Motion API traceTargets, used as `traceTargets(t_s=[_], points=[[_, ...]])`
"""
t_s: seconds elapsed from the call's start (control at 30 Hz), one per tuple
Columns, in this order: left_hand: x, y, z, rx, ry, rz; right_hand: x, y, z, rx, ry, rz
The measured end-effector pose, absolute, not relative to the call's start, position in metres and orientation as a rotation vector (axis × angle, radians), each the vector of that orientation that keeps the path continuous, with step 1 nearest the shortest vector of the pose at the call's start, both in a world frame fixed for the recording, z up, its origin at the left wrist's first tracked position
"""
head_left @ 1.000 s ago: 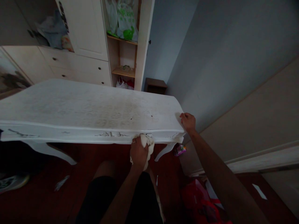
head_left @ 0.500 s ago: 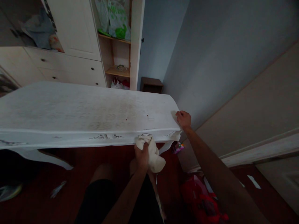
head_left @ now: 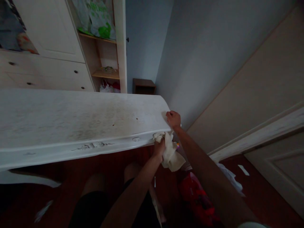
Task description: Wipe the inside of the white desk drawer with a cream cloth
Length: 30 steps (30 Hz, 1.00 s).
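Observation:
My left hand (head_left: 159,148) is closed round a cream cloth (head_left: 172,155), pressing it to the carved front edge of a white table (head_left: 140,107) near its right end. The loose part of the cloth hangs below the edge. Just above, my right hand (head_left: 174,119) rests as a fist on the right corner of the tabletop, and nothing shows in its fingers. Grey-brown smudges and two small dark specks mark the top. Dark carved ornaments and a pale raised rosette (head_left: 136,139) run along the front.
Behind the table stands a white wardrobe (head_left: 54,31) with an open door and plastic bags (head_left: 99,22) on a shelf. A small brown cabinet (head_left: 144,86) sits by the wall. On the red floor lie a red bag (head_left: 196,196) and a white cloth (head_left: 231,179).
My left hand has slid the cloth rightward along the table's front edge, from the rosette towards the corner. My right fist stays at the corner. The view has turned to the right.

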State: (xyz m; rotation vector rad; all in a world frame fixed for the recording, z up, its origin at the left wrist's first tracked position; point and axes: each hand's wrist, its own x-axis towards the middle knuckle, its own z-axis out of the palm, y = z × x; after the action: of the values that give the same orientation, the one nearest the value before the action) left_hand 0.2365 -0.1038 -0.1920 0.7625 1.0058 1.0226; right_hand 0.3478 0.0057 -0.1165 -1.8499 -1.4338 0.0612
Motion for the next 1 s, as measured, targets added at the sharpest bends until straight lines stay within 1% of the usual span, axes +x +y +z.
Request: traceTargets(t_s=[0.13,0.27,0.4,0.53,0.63,0.8,0.87,0.93,1.0], points=[[0.246,-0.103,-0.173,0.689,0.825,0.941,0.350,0.007,-0.118,-1.831,-1.418,0.066],[0.230,-0.107,-0.161,0.678,0.757,0.899,0.351,0.007,-0.119,-1.829,-1.422,0.081],[0.189,-0.113,-0.149,0.701,0.776,0.922,0.350,0.006,-0.118,-1.815,-1.425,0.097],[0.130,-0.115,-0.119,0.812,0.855,1.007,0.349,0.004,-0.117,-1.794,-1.417,0.129],[0.086,-0.104,-0.086,0.967,0.974,1.153,0.350,0.004,-0.118,-1.785,-1.418,0.140],[0.040,-0.051,-0.040,1.368,1.272,1.651,0.352,0.004,-0.120,-1.775,-1.416,0.142],[0.033,-0.026,-0.031,1.635,1.421,1.772,0.352,0.004,-0.120,-1.780,-1.419,0.134],[0.031,-0.004,-0.029,1.914,1.541,1.722,0.351,0.004,-0.120,-1.788,-1.424,0.123],[0.033,0.012,-0.036,2.201,1.598,1.482,0.351,0.004,-0.119,-1.799,-1.425,0.117]])
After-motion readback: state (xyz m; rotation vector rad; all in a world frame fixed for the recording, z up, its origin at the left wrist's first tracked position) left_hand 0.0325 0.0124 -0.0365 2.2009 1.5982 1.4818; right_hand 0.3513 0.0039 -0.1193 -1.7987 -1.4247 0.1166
